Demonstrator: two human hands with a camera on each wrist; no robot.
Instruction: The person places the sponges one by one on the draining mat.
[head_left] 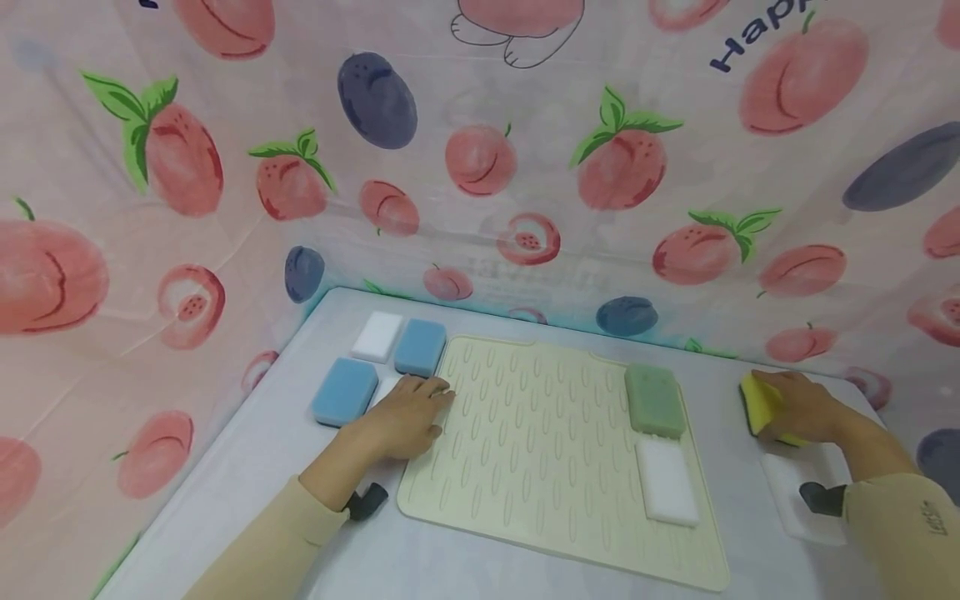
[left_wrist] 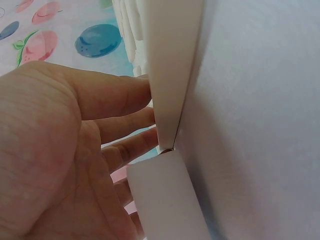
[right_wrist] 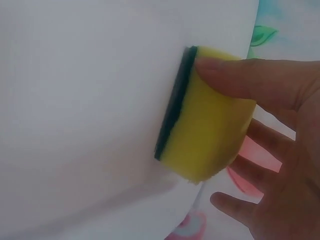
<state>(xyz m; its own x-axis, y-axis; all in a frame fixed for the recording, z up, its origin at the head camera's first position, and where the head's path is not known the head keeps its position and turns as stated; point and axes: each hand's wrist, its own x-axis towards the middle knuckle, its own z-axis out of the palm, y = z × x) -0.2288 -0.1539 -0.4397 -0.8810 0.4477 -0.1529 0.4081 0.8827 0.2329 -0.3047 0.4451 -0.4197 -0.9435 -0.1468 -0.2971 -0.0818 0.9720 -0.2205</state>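
My right hand [head_left: 806,407] pinches a yellow sponge [right_wrist: 212,117] between thumb and fingers, right of the mat. The sponge's dark green scouring side [right_wrist: 175,105] faces the white table. At the left edge of the cream ribbed mat [head_left: 540,442], my left hand [head_left: 405,421] rests with fingertips and thumb against the mat's rim. Its fingers are only loosely bent. Beneath that hand lies a white sponge [left_wrist: 167,197], partly hidden by it in the head view. On the mat's right side, a green sponge [head_left: 655,400] sits behind a white sponge [head_left: 667,482].
Left of the mat lie two blue sponges, one farther back [head_left: 420,347] and one nearer [head_left: 345,392], and another white sponge [head_left: 377,337]. A white sponge [head_left: 802,498] lies by my right wrist. A fruit-patterned curtain [head_left: 480,225] borders the table's back and sides.
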